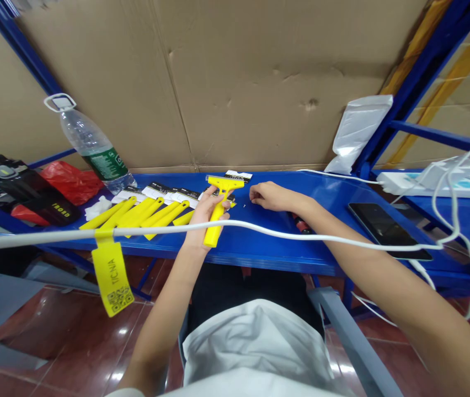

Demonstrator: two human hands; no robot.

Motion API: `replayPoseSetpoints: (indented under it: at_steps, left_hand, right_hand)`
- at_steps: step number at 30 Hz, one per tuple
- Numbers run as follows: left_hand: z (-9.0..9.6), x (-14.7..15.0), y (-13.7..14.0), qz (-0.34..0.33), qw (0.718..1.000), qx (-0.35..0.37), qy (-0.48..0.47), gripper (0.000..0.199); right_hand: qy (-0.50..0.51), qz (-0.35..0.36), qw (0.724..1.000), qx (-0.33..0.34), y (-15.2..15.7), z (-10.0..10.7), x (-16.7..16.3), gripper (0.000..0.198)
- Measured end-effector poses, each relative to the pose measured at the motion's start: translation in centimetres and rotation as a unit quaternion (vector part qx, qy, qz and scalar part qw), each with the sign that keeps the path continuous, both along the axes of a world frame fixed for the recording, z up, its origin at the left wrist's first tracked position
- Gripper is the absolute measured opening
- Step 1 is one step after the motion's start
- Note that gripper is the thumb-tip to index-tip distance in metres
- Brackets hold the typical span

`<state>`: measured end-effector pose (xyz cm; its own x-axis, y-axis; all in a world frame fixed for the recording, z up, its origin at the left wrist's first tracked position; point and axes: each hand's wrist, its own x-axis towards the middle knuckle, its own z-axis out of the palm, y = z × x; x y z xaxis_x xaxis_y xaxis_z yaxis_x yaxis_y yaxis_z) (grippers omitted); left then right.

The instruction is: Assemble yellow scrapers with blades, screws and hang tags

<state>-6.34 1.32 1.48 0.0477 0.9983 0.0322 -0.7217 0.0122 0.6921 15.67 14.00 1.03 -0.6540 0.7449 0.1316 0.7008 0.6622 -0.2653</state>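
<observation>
My left hand [203,216] is wrapped round the handle of a yellow scraper [217,220], its wide head pointing away from me, above the blue table [260,242]. To the right of the scraper head, my right hand [270,196] is closed, thumb and fingers curled together low over the table. What it holds, if anything, is hidden. A tiny pale piece [244,205], too small to name, lies between the two hands. Several more yellow scrapers [148,212] rest in a row on the left, with black and white cards at their heads.
Under my right forearm lies a red and black tool [301,225], partly hidden. A phone [384,223] and a white power strip [437,184] are on the right. A white cable [284,234] crosses in front. A plastic bottle [98,151] and black bag [38,193] stand left.
</observation>
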Motion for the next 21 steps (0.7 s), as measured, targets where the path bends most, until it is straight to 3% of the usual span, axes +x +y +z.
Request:
replayPoseSetpoints:
  at_steps: [14, 21]
  left_hand:
    - [0.19, 0.06, -0.03, 0.004, 1.0, -0.006, 0.007, 0.048]
    - [0.06, 0.05, 0.01, 0.001, 1.0, 0.001, 0.006, 0.045]
  right_hand:
    - [0.026, 0.006, 0.998, 0.051, -0.08, -0.08, -0.64, 0.03]
    - [0.076, 0.04, 0.995, 0.054, -0.29, 0.07, -0.92, 0.026]
